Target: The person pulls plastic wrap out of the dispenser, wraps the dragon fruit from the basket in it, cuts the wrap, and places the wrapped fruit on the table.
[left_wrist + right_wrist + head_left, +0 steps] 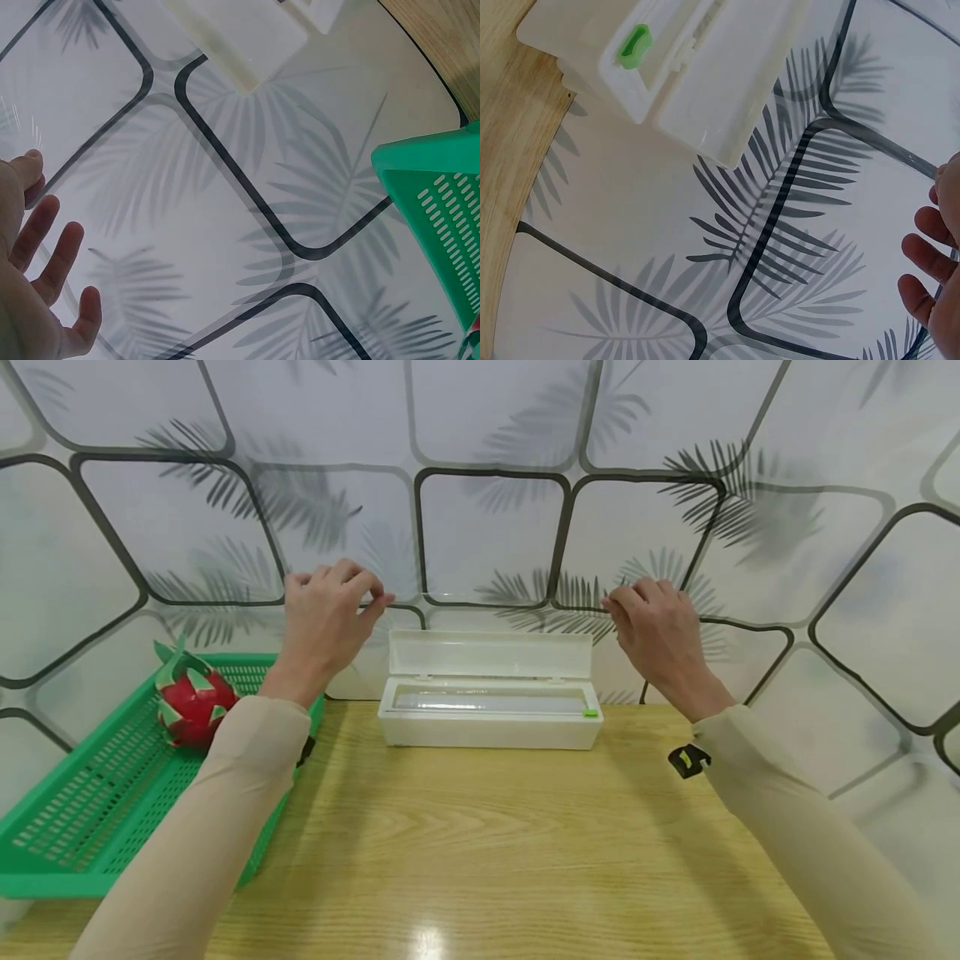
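Observation:
A white cling film dispenser box (491, 732) sits at the back of the table with its lid (491, 654) raised and a film roll (491, 701) inside. A small green slider (590, 713) is at the right end of its front edge. My left hand (326, 618), above and left of the box, pinches the clear cling film (19, 124) between thumb and finger. On the other side, my right hand (660, 631) pinches the film's opposite corner. The sheet is nearly invisible; only a faint edge and some glints show between the hands.
A green perforated basket (135, 885) stands on the left of the wooden table (480, 835), partly behind my left forearm. Inside it lies a red dragon fruit (193, 706). A leaf-patterned sheet (487, 543) covers the surface behind the table.

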`<action>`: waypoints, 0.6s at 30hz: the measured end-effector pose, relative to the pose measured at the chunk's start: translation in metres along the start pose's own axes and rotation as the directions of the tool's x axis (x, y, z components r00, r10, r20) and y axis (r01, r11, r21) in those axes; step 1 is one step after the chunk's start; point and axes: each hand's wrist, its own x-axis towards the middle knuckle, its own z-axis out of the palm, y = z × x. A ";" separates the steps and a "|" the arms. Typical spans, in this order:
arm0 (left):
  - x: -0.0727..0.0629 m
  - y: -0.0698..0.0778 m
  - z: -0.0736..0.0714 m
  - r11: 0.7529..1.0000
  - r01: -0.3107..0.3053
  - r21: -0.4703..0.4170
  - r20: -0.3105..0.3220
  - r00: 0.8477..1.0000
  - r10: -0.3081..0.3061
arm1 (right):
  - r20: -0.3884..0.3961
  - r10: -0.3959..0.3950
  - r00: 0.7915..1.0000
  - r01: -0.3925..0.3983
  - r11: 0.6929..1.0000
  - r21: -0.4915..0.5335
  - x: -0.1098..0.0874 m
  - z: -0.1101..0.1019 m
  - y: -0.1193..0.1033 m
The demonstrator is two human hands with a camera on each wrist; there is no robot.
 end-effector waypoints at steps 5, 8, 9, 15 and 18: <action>0.001 0.000 -0.002 1.000 0.009 -0.005 0.005 1.000 -0.009 | 0.006 0.007 1.000 -0.007 1.000 0.003 0.001 -0.002 -0.001; 0.002 0.001 -0.002 1.000 0.015 -0.005 0.004 1.000 -0.015 | 0.008 0.009 1.000 -0.009 1.000 0.002 0.002 -0.003 -0.001; 0.002 0.001 -0.003 1.000 0.015 -0.005 0.002 1.000 -0.015 | 0.008 0.010 1.000 -0.010 1.000 0.002 0.002 -0.003 -0.001; 0.003 0.001 -0.003 1.000 0.009 0.007 -0.015 1.000 -0.009 | -0.007 0.018 1.000 -0.018 1.000 0.010 0.004 -0.005 -0.002; 0.004 0.001 -0.004 1.000 0.006 0.009 -0.019 1.000 -0.006 | -0.013 0.022 1.000 -0.022 1.000 0.013 0.004 -0.006 -0.002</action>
